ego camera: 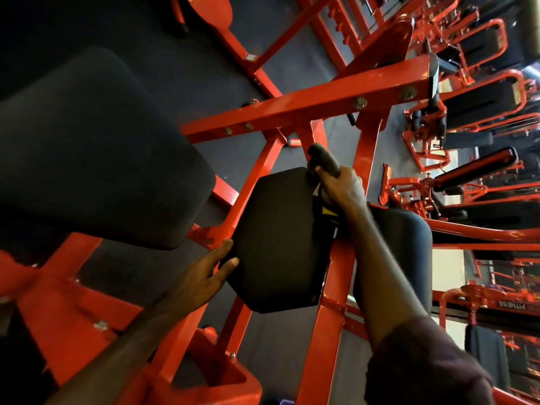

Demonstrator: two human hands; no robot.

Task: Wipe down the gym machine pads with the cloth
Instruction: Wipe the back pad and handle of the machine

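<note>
A small black pad (277,238) sits on the red machine frame (292,109) in the middle of the view. My left hand (204,273) rests against the pad's lower left edge with straight fingers. My right hand (340,187) is at the pad's upper right corner and grips a dark grey cloth (323,159), bunched above the fingers. A larger black pad (96,153) lies to the left. Another dark pad (403,247) shows behind my right forearm.
Red steel tubes run all around the pads, close to both arms. Dark floor (204,62) lies beneath. More red machines with black pads (473,176) fill the right side.
</note>
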